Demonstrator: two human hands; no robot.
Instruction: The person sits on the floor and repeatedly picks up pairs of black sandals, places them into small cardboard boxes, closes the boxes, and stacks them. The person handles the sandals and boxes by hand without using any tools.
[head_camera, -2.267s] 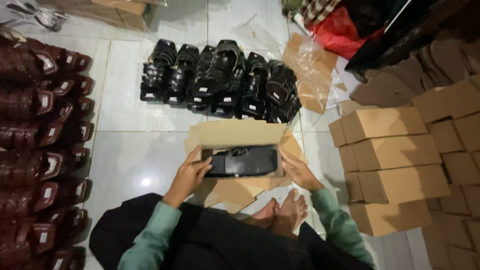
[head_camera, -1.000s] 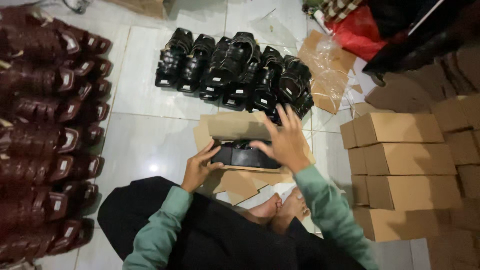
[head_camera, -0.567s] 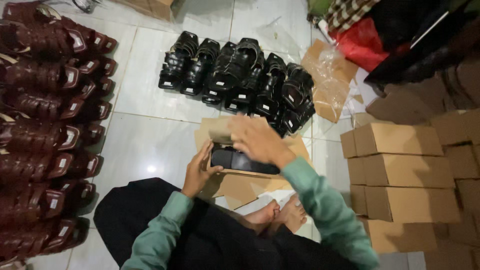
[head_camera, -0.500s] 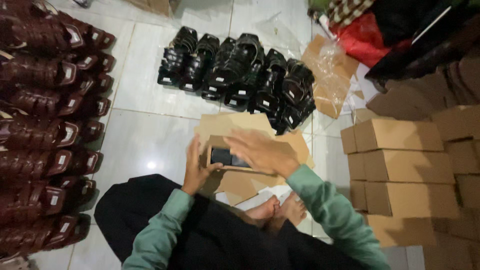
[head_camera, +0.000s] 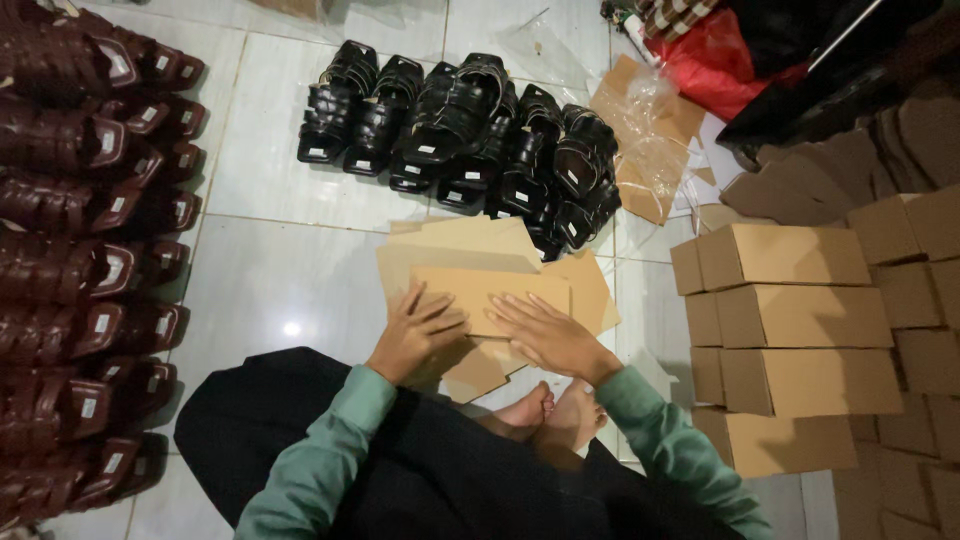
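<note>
Head camera, person seated on a tiled floor (head_camera: 270, 260), bare feet (head_camera: 550, 415) tucked in front.

Nearest: both hands lay flat on the lid of a brown cardboard box (head_camera: 490, 300). Left hand (head_camera: 415, 335) was spread, palm down, fingers splayed over the lid's near left edge. Right hand (head_camera: 545, 335) was likewise open and flat, fingers pointing toward the left hand. Neither hand gripped anything; both only pressed on the lid. The box sat closed on a loose pile of flat cardboard sheets (head_camera: 460, 245), just ahead of the feet. Contents not visible.

To the right: stacked closed boxes (head_camera: 790, 335), same brown card, several tiers.

To the left: rows of dark red-brown sandals (head_camera: 90, 250) with small white labels, running the length of the floor.

Farther: cluster of black sandals (head_camera: 465, 135) standing on the tiles beyond the cardboard pile. Beyond that, crumpled clear plastic wrap (head_camera: 650, 130) over cardboard scraps, and a red bag (head_camera: 715, 60).

Judgement: this box appeared closed or nearly so. Many boxes already packed at right; a large number of sandals remained unboxed.
</note>
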